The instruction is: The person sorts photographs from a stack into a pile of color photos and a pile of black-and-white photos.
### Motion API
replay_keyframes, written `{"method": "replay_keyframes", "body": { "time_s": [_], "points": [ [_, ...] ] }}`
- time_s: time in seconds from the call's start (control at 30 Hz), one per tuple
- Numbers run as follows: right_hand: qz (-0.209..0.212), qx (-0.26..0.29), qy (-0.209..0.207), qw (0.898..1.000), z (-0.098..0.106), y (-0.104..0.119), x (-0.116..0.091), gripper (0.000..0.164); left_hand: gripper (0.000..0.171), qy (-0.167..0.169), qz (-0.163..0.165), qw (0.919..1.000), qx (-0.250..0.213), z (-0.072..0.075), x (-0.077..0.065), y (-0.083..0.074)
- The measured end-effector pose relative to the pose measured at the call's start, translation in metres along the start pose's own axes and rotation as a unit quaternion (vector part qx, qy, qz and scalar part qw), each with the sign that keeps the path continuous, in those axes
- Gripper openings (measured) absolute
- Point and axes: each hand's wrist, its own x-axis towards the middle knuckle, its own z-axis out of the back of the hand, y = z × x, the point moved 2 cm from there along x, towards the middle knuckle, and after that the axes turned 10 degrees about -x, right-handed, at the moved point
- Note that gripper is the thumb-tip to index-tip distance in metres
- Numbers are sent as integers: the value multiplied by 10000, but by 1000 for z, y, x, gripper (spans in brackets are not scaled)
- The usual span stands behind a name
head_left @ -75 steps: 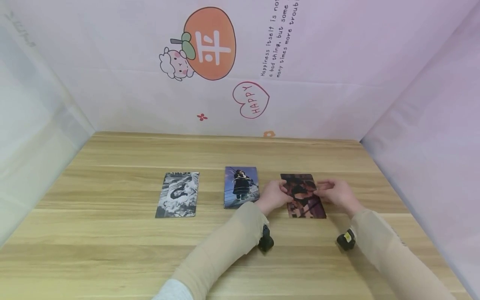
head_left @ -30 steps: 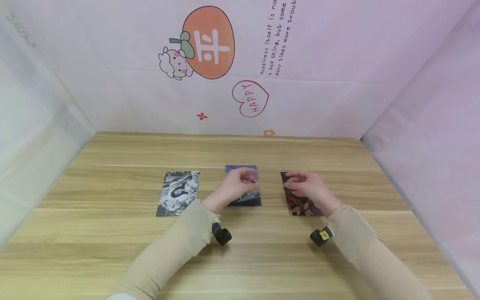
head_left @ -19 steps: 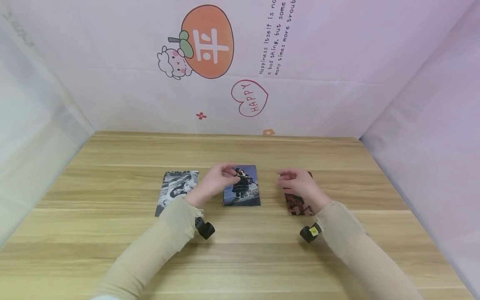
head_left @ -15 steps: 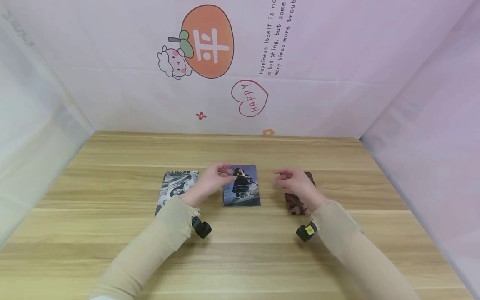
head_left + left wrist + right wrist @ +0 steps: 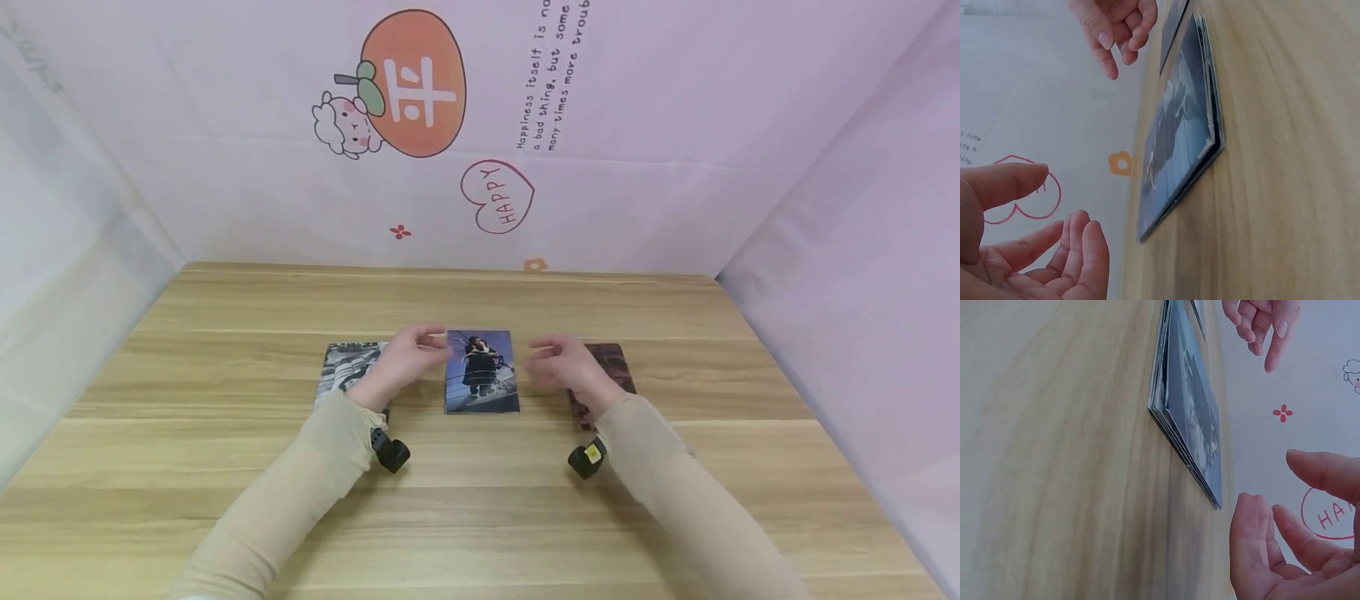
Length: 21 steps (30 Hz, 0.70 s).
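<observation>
In the head view a small stack of picture cards (image 5: 482, 375), its top one showing a dark-clothed couple against blue, lies mid-table. Its layered edges show in both wrist views, with a slight gap between layers. My left hand (image 5: 401, 362) hovers just left of this stack, over part of a black-and-white picture card (image 5: 348, 367). To the stack's right, my right hand (image 5: 570, 371) hovers and partly hides a dark reddish picture card (image 5: 615, 367). Fingers and thumbs of both hands are apart and loosely bent, holding nothing.
The cards lie in a row on a wood-grain table (image 5: 480, 517). Behind it rises a white cloth backdrop (image 5: 637, 208) with printed drawings, and cloth walls flank both sides. A small black camera sits on each wrist.
Both hands were at the right card's edges earlier. The left hand then passed leftward over the middle stack to its left side; the right hand moved left towards that stack. The cards look unmoved.
</observation>
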Motion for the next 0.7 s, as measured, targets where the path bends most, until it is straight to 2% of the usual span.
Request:
{"method": "replay_keyframes", "body": {
  "time_s": [0.33, 0.5, 0.7],
  "points": [
    [-110, 380, 19, 9992, -13, 1, 12, 48, 54, -126, 344, 9993, -75, -4, 12, 19],
    [-152, 391, 58, 9991, -19, -2, 16, 50, 52, -129, 338, 9989, 286, -7, 13, 21],
    [-177, 400, 147, 9989, -22, -3, 17, 53, 51, -169, 347, 9979, 514, -9, 14, 21]
  ]
}}
